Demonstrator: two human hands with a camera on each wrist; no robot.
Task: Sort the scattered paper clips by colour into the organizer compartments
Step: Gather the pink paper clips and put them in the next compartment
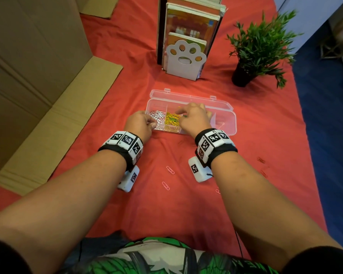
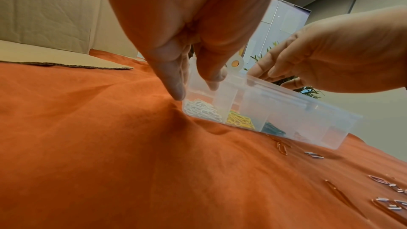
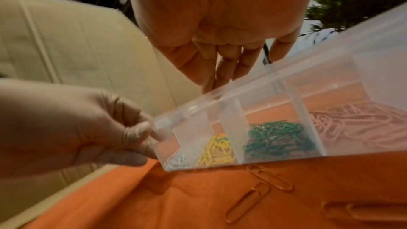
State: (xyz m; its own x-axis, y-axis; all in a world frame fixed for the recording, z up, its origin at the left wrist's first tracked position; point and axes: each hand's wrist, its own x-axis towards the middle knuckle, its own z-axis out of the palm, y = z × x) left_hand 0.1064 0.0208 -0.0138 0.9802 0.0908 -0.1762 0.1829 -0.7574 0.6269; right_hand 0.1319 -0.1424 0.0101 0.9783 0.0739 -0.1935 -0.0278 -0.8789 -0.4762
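Blue floor (image 1: pixel 329 119) beside red tablecloth (image 1: pixel 127 80)

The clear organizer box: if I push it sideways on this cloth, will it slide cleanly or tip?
The organizer looks like thin, light plastic, so it probably drags and bunches the wrinkled red cloth. Its low, wide shape makes tipping unlikely, though the open lid may flex. The left hand gripping its end should steady it.

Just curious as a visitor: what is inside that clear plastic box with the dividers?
The clear plastic organizer box holds white paper clips, yellow paper clips, green paper clips and pink paper clips, each colour in its own compartment. The right hand covers part of the box from above.
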